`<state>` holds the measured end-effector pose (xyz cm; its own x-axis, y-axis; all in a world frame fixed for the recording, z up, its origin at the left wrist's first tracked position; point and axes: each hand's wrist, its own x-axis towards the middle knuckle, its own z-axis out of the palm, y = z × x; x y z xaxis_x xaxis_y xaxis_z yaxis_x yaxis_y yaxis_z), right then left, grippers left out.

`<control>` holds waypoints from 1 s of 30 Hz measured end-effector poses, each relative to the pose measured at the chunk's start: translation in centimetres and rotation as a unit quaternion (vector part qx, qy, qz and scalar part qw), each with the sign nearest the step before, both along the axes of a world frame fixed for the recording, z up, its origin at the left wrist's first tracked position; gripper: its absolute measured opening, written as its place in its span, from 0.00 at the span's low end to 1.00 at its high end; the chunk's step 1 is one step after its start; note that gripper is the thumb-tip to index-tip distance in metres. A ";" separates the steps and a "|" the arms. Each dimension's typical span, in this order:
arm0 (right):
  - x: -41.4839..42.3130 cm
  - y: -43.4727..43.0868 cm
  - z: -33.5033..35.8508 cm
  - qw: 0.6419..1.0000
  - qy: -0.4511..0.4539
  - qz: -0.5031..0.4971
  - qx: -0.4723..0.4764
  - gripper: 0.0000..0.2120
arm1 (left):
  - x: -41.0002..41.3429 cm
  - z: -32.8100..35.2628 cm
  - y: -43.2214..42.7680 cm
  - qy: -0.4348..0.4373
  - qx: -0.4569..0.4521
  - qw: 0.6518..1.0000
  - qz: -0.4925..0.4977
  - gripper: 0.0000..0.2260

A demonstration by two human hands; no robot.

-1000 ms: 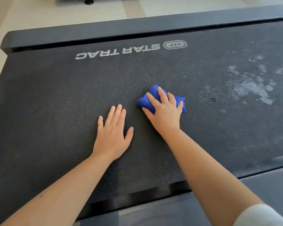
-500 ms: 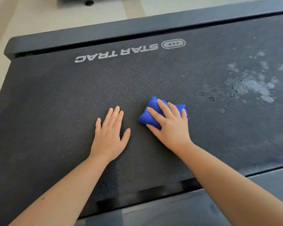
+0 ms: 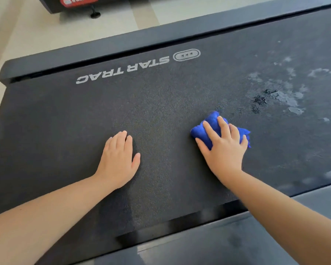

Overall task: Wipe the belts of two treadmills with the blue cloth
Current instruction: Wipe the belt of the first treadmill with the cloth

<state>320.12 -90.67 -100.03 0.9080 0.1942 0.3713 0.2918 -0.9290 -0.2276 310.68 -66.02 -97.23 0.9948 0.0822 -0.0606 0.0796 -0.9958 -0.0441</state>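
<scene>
The black treadmill belt (image 3: 161,104) with its upside-down STAR TRAC logo fills the view. My right hand (image 3: 224,152) lies over the bunched blue cloth (image 3: 211,121) and holds it down on the belt, right of centre. Blue folds stick out past my fingertips and beside my little finger. My left hand (image 3: 118,161) rests flat on the belt to the left, fingers together, holding nothing. Pale wet smears and dark spots (image 3: 287,96) mark the belt beyond the cloth to the right.
A dark side rail (image 3: 122,46) runs along the far edge of the belt, and another rail (image 3: 237,241) along the near edge. Beyond lies light flooring, with the base of another machine (image 3: 78,2) at the top left.
My right hand has slid the blue cloth to the right along the belt, closer to the wet smears. My left hand stays pressed on the belt, its fingers drawn closer together.
</scene>
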 end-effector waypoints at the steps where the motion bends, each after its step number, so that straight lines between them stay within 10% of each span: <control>1: -0.8 0.9 -0.1 1.000 -0.010 0.006 -0.003 0.23 | 0.9 0.2 0.1 -0.014 -0.008 1.000 -0.015 0.26; 9: -0.3 -0.3 -0.7 0.994 -0.057 0.088 -0.030 0.22 | 12.1 -0.6 -3.4 -0.008 -0.031 0.999 -0.034 0.28; 18: 2.1 -5.7 -0.6 0.984 -0.041 -0.171 -0.011 0.22 | 13.0 -1.0 -2.6 0.029 -0.062 0.995 -0.071 0.26; 30: -3.6 -3.6 -0.3 0.991 -0.023 -0.128 -0.034 0.20 | 13.2 -0.5 -3.2 0.048 -0.047 0.996 -0.066 0.27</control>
